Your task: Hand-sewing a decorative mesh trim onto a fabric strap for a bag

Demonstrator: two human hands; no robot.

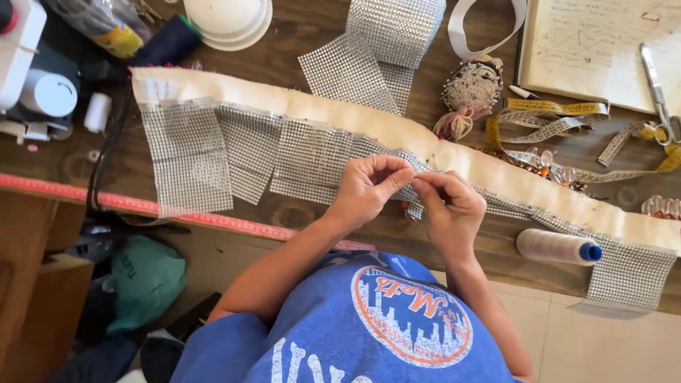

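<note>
Against the near edge of the cream fabric band (397,131), which runs lengthwise across the worktop (298,32), left hand (365,188) and right hand (447,206) meet, both pinching its silver rhinestone mesh (312,159).

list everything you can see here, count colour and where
rhinestone mesh: several silver pieces, along the strip and at top centre
fabric strip: one, cream, across the wooden table
thread spool: one, cream with blue end, right front edge
thread spool: one, white, left
pincushion: one, pale, top centre
tape measure: one, yellow, right
scissors: one, silver, on the open notebook
sewing machine: one, white, top left
plates: stack, white, top
left hand, right hand: both pinching the mesh at the strip
</note>
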